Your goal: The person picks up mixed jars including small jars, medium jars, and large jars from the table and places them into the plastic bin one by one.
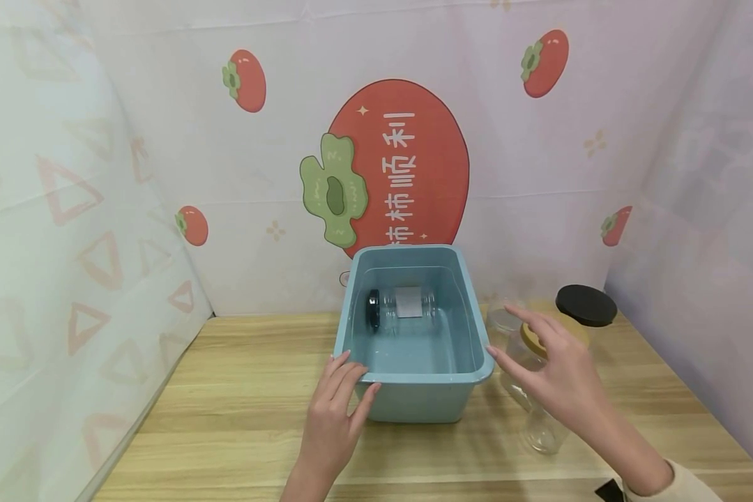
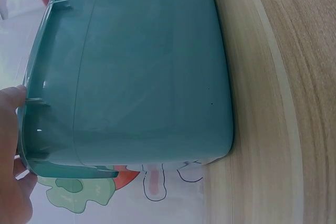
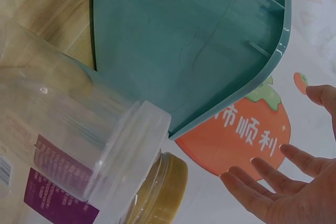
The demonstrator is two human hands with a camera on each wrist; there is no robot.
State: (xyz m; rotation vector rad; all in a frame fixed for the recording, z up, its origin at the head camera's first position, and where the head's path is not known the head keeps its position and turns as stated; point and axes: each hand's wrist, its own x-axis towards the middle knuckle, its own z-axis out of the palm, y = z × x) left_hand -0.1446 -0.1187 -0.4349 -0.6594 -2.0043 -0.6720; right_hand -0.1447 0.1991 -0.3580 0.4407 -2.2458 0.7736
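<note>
Now, the left hand [image 1: 332,411] holds the near left corner of the blue bin [image 1: 414,401]; the right hand [image 1: 565,369], wide between thumb and fingers, is by the yellow-lidded jar [image 3: 170,187] right of the bin; a black-lidded jar [image 1: 408,302] lies sideways inside the bin; the bin sits on a wooden table [image 1: 245,404]; behind is a cloth [image 1: 276,160] with red fruit.

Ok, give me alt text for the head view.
A blue bin on a wooden table holds a clear jar on its side, black lid toward the left. The left hand touches the bin's near left corner; the right hand, holding nothing, is by other clear jars on the right.
</note>
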